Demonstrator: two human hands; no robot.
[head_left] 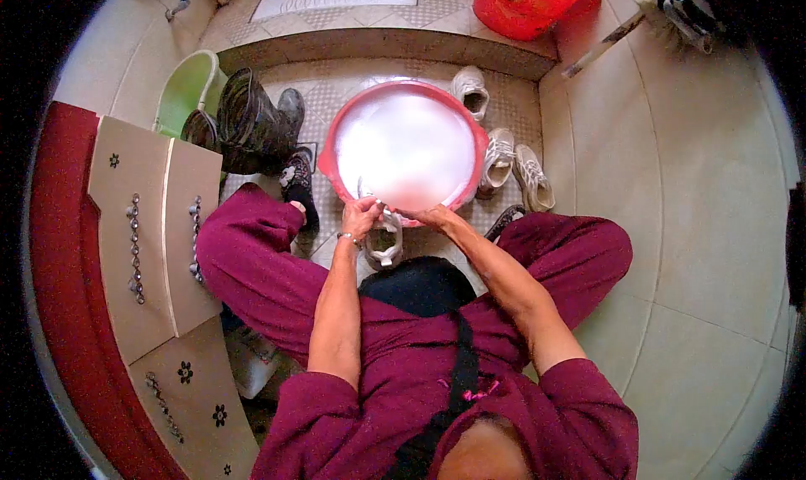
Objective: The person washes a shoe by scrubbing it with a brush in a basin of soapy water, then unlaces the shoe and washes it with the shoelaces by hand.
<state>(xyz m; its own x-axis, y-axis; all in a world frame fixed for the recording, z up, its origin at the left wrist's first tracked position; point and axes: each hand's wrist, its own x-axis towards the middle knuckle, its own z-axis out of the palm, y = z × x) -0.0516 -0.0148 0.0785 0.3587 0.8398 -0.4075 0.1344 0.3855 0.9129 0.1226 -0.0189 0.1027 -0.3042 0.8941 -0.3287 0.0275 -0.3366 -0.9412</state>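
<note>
A red basin (330, 136) on the tiled floor holds whitish, overexposed liquid or foam. At its near rim, my left hand (361, 216) has its fingers pinched together on a thin white strip, perhaps a shoelace. My right hand (430, 217) is just to the right, at the rim, its fingers partly lost in glare; what it holds, if anything, I cannot make out. Below and between my hands, a white shoe (384, 243) sits with its opening up, between the basin and my lap.
White shoes (500, 157) stand right of the basin, another (471, 92) at its back right. Dark boots (252, 119) and a green bucket (186, 90) are at the left, beside a cabinet (134, 228). A red bucket (525, 6) stands on the raised step (378, 45).
</note>
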